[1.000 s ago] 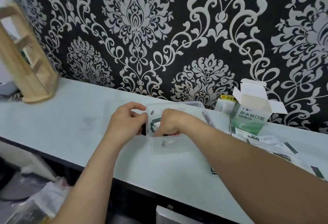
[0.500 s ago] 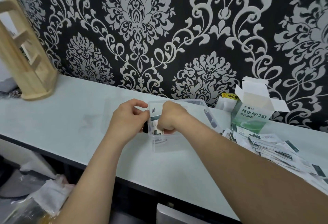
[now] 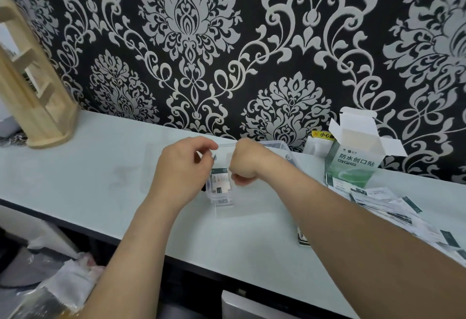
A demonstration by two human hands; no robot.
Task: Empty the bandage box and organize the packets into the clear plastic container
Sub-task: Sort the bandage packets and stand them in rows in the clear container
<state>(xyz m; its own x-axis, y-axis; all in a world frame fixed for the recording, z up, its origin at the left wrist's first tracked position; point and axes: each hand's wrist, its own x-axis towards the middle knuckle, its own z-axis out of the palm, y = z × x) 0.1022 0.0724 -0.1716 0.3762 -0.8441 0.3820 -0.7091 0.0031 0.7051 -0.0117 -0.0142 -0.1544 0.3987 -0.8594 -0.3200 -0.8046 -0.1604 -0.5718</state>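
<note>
The clear plastic container (image 3: 286,147) lies on the white counter (image 3: 100,182) in the middle of the view. A small stack of white-and-green bandage packets (image 3: 221,181) stands upright at its left end. My left hand (image 3: 180,169) pinches the container's left wall. My right hand (image 3: 248,164) is curled in a fist over the container, gripping the packets from the right. The green-and-white bandage box (image 3: 353,164) stands to the right with its flaps open. Several loose packets (image 3: 380,198) are spread in front of it, partly hidden by my right forearm.
A wooden rack (image 3: 32,86) stands at the far left of the counter. A white pouch with a yellow label (image 3: 318,142) leans on the patterned wall behind the box. One packet (image 3: 302,239) lies by my right forearm. Plastic bags (image 3: 65,286) sit below the counter edge.
My right hand has drawn up and back a little, and the upright packet stack at the container's left end now shows more. My left hand stays at the container's left wall.
</note>
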